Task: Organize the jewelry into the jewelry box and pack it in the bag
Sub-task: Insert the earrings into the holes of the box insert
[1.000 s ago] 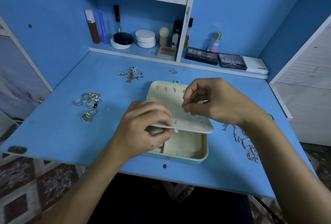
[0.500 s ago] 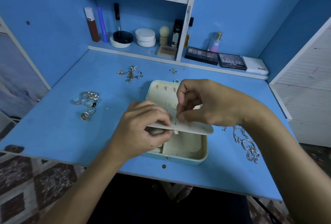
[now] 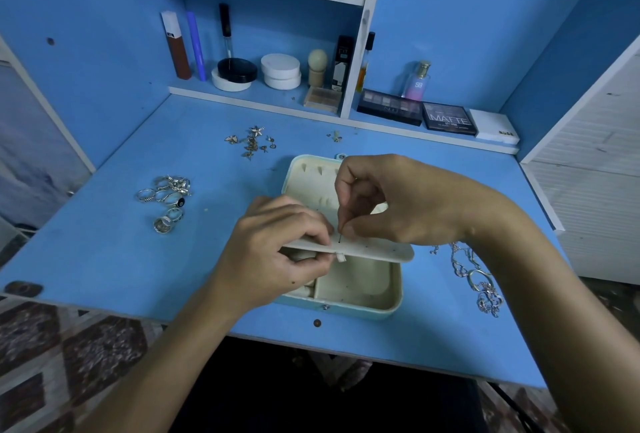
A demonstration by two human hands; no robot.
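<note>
Earring (image 3: 340, 238) (pinched) between right hand (image 3: 398, 204) fingers

Both bare forearms reach in from the lower edge and converge toward the middle of the view, the left from the lower left, the right from the lower right. The left hand (image 3: 277, 256) lies back-up with its fingers curled, thumb underneath and fingers on top in a pinching grip on a thin flat edge. The right hand (image 3: 398, 200) arches just above and beside it, wrist raised, thumb and forefinger tips pressed together, pointing down, pinching something tiny.
</note>
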